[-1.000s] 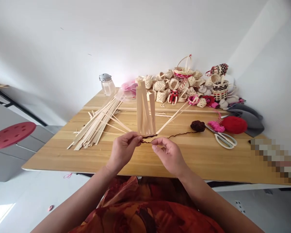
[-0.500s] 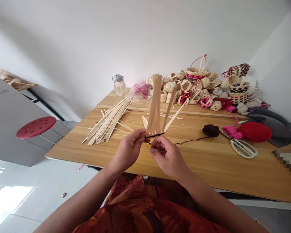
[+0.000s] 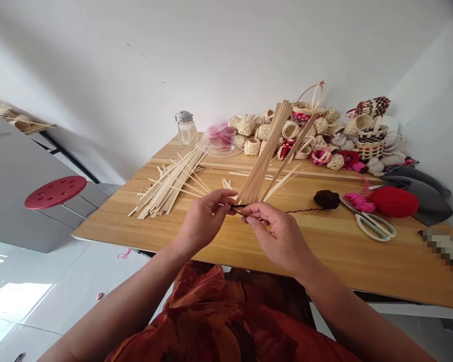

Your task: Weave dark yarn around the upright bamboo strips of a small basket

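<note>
My left hand [image 3: 204, 219] pinches the lower end of a bundle of flat pale strips [image 3: 266, 155], which leans up and to the right above the wooden table [image 3: 324, 251]. My right hand [image 3: 277, 234] is closed on dark brown yarn [image 3: 298, 210] right at the bundle's base, fingertips almost touching those of my left hand. The yarn runs right across the table to a small brown yarn ball [image 3: 326, 199].
A heap of loose strips [image 3: 169, 186] lies on the left. White-handled scissors [image 3: 373, 223], pink yarn [image 3: 358, 202] and a red yarn ball [image 3: 394, 201] sit on the right. Several small woven baskets [image 3: 309, 136], a glass jar [image 3: 184, 126] and a plastic bag [image 3: 219, 140] line the back. A red stool [image 3: 55, 191] stands left.
The strip bundle has tipped from upright to leaning right. My right hand has risen to the bundle's base with the yarn, meeting my left hand. The view has shifted a little.
</note>
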{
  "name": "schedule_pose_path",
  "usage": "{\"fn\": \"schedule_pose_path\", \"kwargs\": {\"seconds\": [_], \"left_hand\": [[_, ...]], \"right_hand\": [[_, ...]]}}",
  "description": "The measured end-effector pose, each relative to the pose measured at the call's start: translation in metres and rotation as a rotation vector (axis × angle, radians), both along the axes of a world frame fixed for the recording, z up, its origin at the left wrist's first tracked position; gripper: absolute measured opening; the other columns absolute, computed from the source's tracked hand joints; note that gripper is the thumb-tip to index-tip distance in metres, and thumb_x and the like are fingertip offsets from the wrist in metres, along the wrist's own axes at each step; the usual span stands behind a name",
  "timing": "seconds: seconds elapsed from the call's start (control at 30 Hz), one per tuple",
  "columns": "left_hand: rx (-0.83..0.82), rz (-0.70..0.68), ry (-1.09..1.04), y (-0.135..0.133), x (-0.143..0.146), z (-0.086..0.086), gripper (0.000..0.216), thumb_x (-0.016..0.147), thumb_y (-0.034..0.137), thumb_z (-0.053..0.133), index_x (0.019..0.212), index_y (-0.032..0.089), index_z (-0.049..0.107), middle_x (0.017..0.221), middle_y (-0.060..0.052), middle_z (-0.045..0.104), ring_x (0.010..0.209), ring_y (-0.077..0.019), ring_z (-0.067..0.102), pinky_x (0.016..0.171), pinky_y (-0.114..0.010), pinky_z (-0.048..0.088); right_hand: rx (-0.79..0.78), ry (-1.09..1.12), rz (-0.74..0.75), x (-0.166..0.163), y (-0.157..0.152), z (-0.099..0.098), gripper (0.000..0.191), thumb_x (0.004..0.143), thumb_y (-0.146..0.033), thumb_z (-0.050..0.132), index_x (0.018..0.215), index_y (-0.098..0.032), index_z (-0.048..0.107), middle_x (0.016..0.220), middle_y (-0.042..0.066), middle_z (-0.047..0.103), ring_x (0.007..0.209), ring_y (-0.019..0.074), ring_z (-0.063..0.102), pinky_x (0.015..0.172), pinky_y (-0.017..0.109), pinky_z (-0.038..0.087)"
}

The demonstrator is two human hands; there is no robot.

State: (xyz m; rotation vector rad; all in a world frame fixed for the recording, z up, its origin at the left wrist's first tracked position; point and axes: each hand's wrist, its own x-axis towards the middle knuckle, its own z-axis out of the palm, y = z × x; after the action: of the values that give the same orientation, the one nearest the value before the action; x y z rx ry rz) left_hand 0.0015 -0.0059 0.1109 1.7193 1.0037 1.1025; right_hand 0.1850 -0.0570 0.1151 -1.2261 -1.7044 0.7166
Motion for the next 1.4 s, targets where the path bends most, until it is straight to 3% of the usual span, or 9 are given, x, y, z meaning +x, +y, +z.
{"fn": "schedule_pose_path", "kwargs": {"seconds": [0.1, 0.33, 0.5, 0.67, 0.8, 0.93, 1.13, 1.27, 1.4], "left_hand": [[-0.015, -0.015, -0.019, 0.001, 0.001, 0.002, 0.028, 0.087, 0.014, 0.057, 0.113, 0.017, 0.066, 0.094, -0.004, 0.073, 0.082, -0.0159, 0.074, 0.079, -0.028, 0.059], [-0.150, -0.014, -0.162, 0.006, 0.000, 0.014, 0.023, 0.082, 0.018, 0.063, 0.104, 0.016, 0.068, 0.089, -0.004, 0.074, 0.073, -0.0161, 0.074, 0.061, -0.025, 0.061], [-0.184, -0.020, -0.243, 0.007, -0.001, 0.021, 0.017, 0.079, 0.017, 0.068, 0.095, 0.014, 0.068, 0.086, -0.004, 0.075, 0.070, -0.0147, 0.073, 0.068, -0.028, 0.063], [-0.223, -0.038, -0.213, 0.005, 0.001, 0.025, 0.011, 0.080, 0.016, 0.067, 0.091, 0.013, 0.068, 0.084, -0.003, 0.073, 0.073, -0.0143, 0.074, 0.070, -0.026, 0.063], [-0.216, -0.081, -0.109, 0.008, 0.001, 0.027, 0.011, 0.082, 0.019, 0.064, 0.092, 0.015, 0.067, 0.089, -0.004, 0.073, 0.070, -0.0146, 0.074, 0.057, -0.021, 0.059], [-0.092, -0.127, 0.041, 0.014, 0.000, 0.024, 0.023, 0.088, 0.024, 0.057, 0.105, 0.017, 0.070, 0.095, -0.006, 0.075, 0.066, -0.0129, 0.071, 0.057, -0.022, 0.058], [0.167, -0.128, 0.274, 0.019, 0.003, 0.022, 0.025, 0.085, 0.016, 0.058, 0.105, 0.019, 0.073, 0.091, -0.005, 0.076, 0.075, -0.0151, 0.070, 0.070, -0.026, 0.056], [0.353, -0.095, 0.426, 0.018, 0.011, 0.028, 0.023, 0.084, 0.013, 0.059, 0.100, 0.020, 0.075, 0.097, -0.006, 0.074, 0.073, -0.0148, 0.068, 0.071, -0.026, 0.053], [0.413, -0.173, 0.511, 0.021, 0.022, 0.035, 0.022, 0.089, 0.013, 0.054, 0.094, 0.019, 0.074, 0.094, -0.005, 0.074, 0.066, -0.0133, 0.067, 0.067, -0.024, 0.050]], "right_hand": [[-0.010, 0.041, -0.001, 0.000, -0.001, 0.001, 0.017, 0.094, -0.019, 0.054, 0.104, -0.023, 0.068, 0.097, 0.003, 0.075, 0.094, 0.0182, 0.071, 0.086, 0.031, 0.053], [-0.071, 0.183, -0.003, 0.001, -0.003, -0.002, 0.018, 0.094, -0.026, 0.056, 0.106, -0.022, 0.068, 0.095, 0.004, 0.073, 0.077, 0.0157, 0.069, 0.070, 0.028, 0.056], [-0.014, 0.193, -0.025, 0.004, -0.004, -0.002, 0.019, 0.092, -0.028, 0.062, 0.108, -0.021, 0.067, 0.101, 0.006, 0.073, 0.088, 0.0179, 0.068, 0.073, 0.028, 0.056], [-0.009, 0.175, -0.049, 0.011, -0.001, -0.001, 0.020, 0.093, -0.032, 0.061, 0.109, -0.021, 0.068, 0.094, 0.006, 0.073, 0.081, 0.0177, 0.068, 0.069, 0.028, 0.055], [0.026, 0.143, -0.068, 0.016, 0.000, 0.003, 0.019, 0.092, -0.031, 0.063, 0.107, -0.021, 0.070, 0.095, 0.006, 0.074, 0.084, 0.0182, 0.069, 0.074, 0.029, 0.055], [0.011, 0.173, -0.075, 0.021, 0.004, 0.007, 0.019, 0.089, -0.031, 0.067, 0.104, -0.020, 0.070, 0.091, 0.006, 0.074, 0.082, 0.0183, 0.069, 0.072, 0.029, 0.054], [-0.099, 0.345, -0.023, 0.023, 0.010, 0.011, 0.020, 0.085, -0.033, 0.070, 0.101, -0.020, 0.070, 0.081, 0.003, 0.074, 0.072, 0.0155, 0.068, 0.063, 0.027, 0.053], [-0.157, 0.437, -0.011, 0.024, 0.012, 0.015, 0.024, 0.081, -0.035, 0.073, 0.099, -0.019, 0.070, 0.076, 0.002, 0.071, 0.055, 0.0101, 0.057, 0.046, 0.022, 0.040], [-0.202, 0.528, 0.012, 0.029, 0.015, 0.021, 0.025, 0.079, -0.036, 0.075, 0.097, -0.020, 0.071, 0.075, 0.002, 0.071, 0.047, 0.0061, 0.044, 0.041, 0.021, 0.032]]}}
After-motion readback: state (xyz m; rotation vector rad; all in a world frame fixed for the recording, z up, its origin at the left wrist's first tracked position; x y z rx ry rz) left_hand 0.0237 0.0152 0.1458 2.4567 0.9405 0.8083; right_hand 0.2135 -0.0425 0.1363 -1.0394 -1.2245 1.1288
